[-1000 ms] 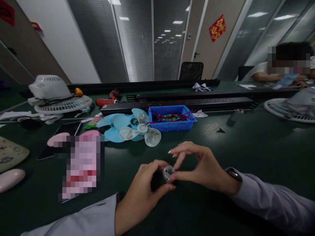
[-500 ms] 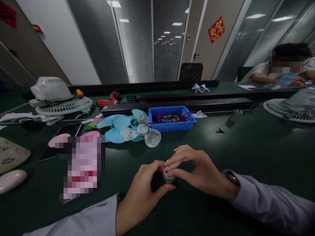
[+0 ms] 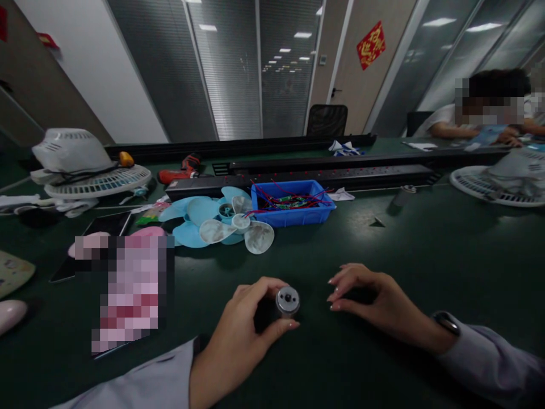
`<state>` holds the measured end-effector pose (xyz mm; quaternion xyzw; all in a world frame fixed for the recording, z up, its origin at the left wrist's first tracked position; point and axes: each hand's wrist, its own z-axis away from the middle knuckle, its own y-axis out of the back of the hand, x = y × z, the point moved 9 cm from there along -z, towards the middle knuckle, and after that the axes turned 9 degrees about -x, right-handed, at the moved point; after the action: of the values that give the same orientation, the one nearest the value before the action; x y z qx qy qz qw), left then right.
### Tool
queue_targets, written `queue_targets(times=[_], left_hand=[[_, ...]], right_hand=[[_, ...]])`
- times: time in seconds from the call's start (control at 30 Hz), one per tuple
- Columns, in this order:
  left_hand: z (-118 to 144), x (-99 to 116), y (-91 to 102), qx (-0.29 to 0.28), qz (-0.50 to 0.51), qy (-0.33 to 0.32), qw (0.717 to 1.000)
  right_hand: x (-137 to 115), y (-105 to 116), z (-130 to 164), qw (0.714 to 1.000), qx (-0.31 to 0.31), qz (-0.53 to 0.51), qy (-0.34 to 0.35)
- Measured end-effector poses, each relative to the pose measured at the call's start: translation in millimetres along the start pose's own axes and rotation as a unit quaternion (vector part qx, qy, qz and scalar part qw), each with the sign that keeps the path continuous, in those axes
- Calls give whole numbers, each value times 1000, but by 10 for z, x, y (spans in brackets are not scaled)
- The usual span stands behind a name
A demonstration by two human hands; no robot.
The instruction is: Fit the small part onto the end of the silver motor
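Observation:
A small cylindrical metal motor (image 3: 288, 301) stands on the dark green table, its round end face turned up and showing a dark centre with small holes beside it. My left hand (image 3: 244, 335) is curled around its left side, thumb in front and fingers behind, gripping it. To the right of the motor and apart from it, my right hand (image 3: 368, 292) hovers over the table with thumb and index fingertips brought together. Anything between those tips is too small to make out.
Fan blades (image 3: 234, 221) and a blue bin (image 3: 293, 215) of wired circuit boards lie ahead. A similar metal cylinder (image 3: 406, 196) stands at the right. Fan housings (image 3: 85, 165), a red-and-black power tool (image 3: 181, 170) and long black bars (image 3: 319, 177) lie behind; a person (image 3: 451, 122) sits far right.
My right hand has lifted off the motor's top and moved right, uncovering the end face. My left hand keeps its hold. The view has shifted slightly.

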<state>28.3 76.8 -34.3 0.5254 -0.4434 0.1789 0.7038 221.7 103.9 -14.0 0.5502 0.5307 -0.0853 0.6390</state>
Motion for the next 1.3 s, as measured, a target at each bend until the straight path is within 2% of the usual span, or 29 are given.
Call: queue_targets(times=[0.13,0.33,0.43,0.53,0.6,0.7,0.93,1.17,1.3], left_hand=[[-13,-21,-1,0,-2,2,1000],[-5,-8,8,6,-9,-10,1000],[10,36,15,9,-7,-18,1000],[14,71,14,10,-7,-27,1000],[13,76,15,15,-10,-34,999],[14,58,9,21,-13,-39,999],[37,92,22,26,-6,-61,998],[22,79,17,34,-13,-62,997],[40,68,33,46,-11,-72,996]], right_hand=[[121,-25,99,998,-45,14,-41],[131,-21,90,998,-53,11,-30],[-12,43,-5,1000,3,-14,0],[-318,43,-171,996,52,-55,54],[-556,-44,-297,992,44,-66,99],[-753,-173,-430,989,26,-67,127],[-754,-233,-457,990,25,-63,122],[-804,-286,-484,990,-30,-51,129],[-811,-270,-460,990,-30,-48,132]])
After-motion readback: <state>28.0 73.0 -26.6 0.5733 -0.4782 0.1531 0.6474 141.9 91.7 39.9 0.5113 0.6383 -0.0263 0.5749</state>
